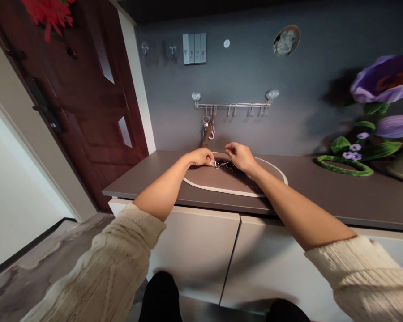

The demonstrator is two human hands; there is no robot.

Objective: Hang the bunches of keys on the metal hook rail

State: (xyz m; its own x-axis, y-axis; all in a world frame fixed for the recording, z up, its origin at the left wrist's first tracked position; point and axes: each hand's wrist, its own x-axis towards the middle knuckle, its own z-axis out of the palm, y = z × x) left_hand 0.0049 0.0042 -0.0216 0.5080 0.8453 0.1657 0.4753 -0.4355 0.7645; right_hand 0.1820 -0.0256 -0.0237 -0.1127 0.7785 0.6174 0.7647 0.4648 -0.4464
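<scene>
While both arms reach forward over the tabletop (147, 179), the two hands meet above an oval tray (228, 191) with a pale rim, which lies flat on the brown surface near the wall. The left hand (199, 157) has its grip closed: thumb and fingertips pinch one end of a small metal piece (218, 163). The right hand (240, 156) is just beside it, fingers bent down, and its grip is closed on the other, darker end of the same piece. The piece sits between the two hands, low over the back part of the tray; it is too small to tell exactly what it is, and I cannot tell if it touches the tray.

On the grey wall behind the hands a hook rail (233, 105) is fixed, and a bunch of keys (208, 129) hangs from its left end, just above the left hand. To the right on the tabletop lies a green ring (344, 167) under a big purple flower (386, 82). A dark wooden door (87, 112) stands at the left, and pale cabinet doors (195, 250) are under the tabletop
</scene>
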